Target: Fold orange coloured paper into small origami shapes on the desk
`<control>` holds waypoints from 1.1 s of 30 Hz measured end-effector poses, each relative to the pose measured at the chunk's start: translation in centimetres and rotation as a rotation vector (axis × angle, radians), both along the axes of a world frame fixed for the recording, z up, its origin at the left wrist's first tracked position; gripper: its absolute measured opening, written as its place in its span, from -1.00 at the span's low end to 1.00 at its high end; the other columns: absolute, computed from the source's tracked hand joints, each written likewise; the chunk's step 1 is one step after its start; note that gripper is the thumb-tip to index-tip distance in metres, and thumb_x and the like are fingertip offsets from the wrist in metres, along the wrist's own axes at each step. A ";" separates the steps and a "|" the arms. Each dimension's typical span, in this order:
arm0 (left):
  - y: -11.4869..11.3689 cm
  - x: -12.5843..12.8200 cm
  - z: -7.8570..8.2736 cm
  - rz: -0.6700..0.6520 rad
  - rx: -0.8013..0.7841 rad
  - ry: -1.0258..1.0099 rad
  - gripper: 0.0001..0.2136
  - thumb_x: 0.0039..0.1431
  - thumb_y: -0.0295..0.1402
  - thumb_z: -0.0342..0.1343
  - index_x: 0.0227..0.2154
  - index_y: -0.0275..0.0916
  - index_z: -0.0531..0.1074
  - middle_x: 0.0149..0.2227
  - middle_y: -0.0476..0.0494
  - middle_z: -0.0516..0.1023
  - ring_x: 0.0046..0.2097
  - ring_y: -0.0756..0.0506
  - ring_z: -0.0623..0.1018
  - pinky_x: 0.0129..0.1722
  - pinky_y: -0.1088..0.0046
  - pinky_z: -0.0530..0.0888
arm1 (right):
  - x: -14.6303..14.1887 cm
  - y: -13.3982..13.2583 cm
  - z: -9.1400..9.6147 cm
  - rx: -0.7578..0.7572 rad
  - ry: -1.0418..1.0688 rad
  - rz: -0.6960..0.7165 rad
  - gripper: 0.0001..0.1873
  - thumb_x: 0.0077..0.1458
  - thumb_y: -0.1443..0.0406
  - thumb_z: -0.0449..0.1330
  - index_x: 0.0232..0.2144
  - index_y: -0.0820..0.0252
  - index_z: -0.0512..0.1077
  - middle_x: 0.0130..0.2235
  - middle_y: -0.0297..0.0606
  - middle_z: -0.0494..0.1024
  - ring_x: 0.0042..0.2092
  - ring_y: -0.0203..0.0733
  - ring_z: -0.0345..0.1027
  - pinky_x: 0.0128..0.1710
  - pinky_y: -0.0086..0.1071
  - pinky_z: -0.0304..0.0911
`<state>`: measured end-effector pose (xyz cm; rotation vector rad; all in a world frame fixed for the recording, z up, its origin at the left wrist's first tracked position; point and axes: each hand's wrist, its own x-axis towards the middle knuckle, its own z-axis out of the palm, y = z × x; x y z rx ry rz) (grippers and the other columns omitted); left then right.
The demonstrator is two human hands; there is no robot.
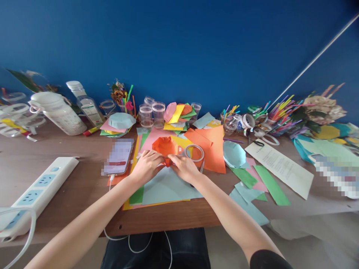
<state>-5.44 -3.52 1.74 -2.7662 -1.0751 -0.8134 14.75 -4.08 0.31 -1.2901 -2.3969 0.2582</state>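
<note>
Both my hands meet at the middle of the wooden table [70, 194] over a folded orange paper shape [165, 146]. My left hand [147, 166] pinches its near left edge with curled fingers. My right hand [183, 167] pinches the near right edge, fingers pressed together. The shape rests on a stack of coloured paper sheets [168, 186]. A roll of tape [194, 152] lies just beyond my right hand.
A phone [119, 157] lies left of the sheets, a white power strip [39, 190] further left. Orange sheets [211, 149], a pale blue paper bowl [234, 154], green strips [272, 185] and a printed page [280, 166] lie right. Jars, straws and cups line the back wall.
</note>
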 end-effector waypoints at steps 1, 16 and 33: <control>0.0 0.0 0.0 -0.002 0.001 0.009 -0.92 0.19 -0.34 0.12 -0.33 -0.21 0.46 -0.26 -0.08 0.56 -0.20 -0.13 0.46 -0.17 0.30 0.27 | 0.0 0.0 0.0 -0.007 -0.005 -0.006 -0.55 0.12 0.38 0.09 0.08 0.02 0.26 -0.18 -0.20 0.52 -0.25 -0.15 0.43 -0.33 -0.40 0.24; 0.5 -0.7 0.4 -0.064 -0.004 0.114 -0.91 0.22 -0.35 0.08 -0.29 -0.21 0.47 -0.26 -0.06 0.55 -0.18 -0.09 0.48 -0.14 0.32 0.20 | 0.1 -0.1 0.5 -0.030 0.002 0.001 -0.59 0.16 0.36 0.08 0.07 0.04 0.25 -0.08 -0.22 0.52 -0.15 -0.14 0.44 -0.24 -0.37 0.28; 0.4 -0.3 -0.4 0.001 0.152 0.133 -0.77 0.27 -0.40 -0.01 -0.46 -0.22 0.48 -0.43 -0.03 0.52 -0.32 -0.05 0.45 -0.17 0.29 0.21 | -0.4 -0.5 1.4 -0.090 -0.035 -0.011 -0.65 0.19 0.31 0.07 0.04 0.06 0.27 -0.14 -0.24 0.54 -0.18 -0.16 0.44 -0.28 -0.40 0.24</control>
